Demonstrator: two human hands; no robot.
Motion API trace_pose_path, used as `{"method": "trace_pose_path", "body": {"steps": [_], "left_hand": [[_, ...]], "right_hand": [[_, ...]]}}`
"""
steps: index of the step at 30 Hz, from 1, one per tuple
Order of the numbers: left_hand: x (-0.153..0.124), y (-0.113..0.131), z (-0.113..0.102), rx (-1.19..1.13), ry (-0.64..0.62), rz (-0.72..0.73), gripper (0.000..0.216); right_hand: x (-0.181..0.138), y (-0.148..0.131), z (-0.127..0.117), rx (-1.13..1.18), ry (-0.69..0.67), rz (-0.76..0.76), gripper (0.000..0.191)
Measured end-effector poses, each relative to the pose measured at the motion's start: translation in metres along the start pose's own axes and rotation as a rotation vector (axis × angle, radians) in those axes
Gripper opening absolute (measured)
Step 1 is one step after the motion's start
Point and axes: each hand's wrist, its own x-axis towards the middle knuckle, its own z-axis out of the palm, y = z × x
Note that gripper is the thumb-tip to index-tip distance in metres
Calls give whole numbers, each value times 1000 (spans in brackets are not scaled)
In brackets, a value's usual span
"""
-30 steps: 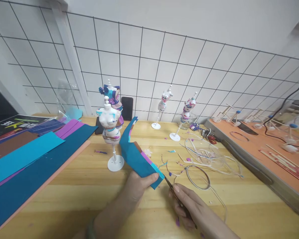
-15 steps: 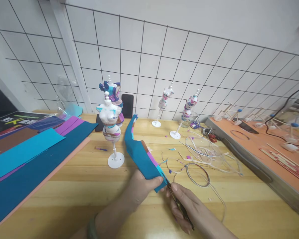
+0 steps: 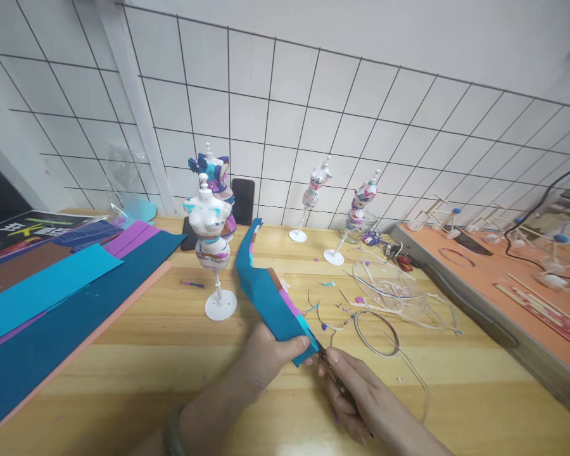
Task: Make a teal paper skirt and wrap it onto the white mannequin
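Note:
My left hand [image 3: 268, 354] grips the lower end of a long teal strip of crepe paper [image 3: 270, 294], thumb on top. Brown, purple and light blue bands run along the strip's right edge, and its far end curls up. My right hand [image 3: 354, 389] is closed round a pair of dark scissors [image 3: 330, 364], whose blades meet the light blue band at the strip's lower right corner. Left of the strip stands a small white dress-form mannequin [image 3: 208, 231] with paint-like patches of colour. Part of the scissor handles is hidden by my fingers.
Stacked coloured paper sheets [image 3: 85, 272] lie at the left. Behind are a dressed mannequin [image 3: 216, 168], a phone [image 3: 243, 201] and two more mannequins [image 3: 318, 183]. Looped strips [image 3: 377, 332] and scraps lie at the right, beside an orange board [image 3: 503, 266] with stick models.
Very little differs. The scissor blades look slightly more closed on the strip's edge, and the fingers of my right hand have shifted slightly. Both hands stay in place.

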Motion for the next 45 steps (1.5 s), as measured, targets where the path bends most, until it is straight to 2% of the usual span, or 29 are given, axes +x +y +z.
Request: {"method": "trace_pose_path", "body": {"steps": [11,20,27,34,45], "left_hand": [[-1,3,1,32,32,-1,18],[-2,4,1,17,-1,-10,17],[-1,2,1,13,21,-18,17],[0,0,1,-21,36,-11,27],[3,-5,-1,-29,-4,-26,22]], "right_hand": [[0,-5,3,32,25,80,52],[2,-2,2,4,53,72,52],[2,-2,2,5,52,51,50],[3,0,2,11,58,39,49],[4,0,1,7,40,5,47]]}}
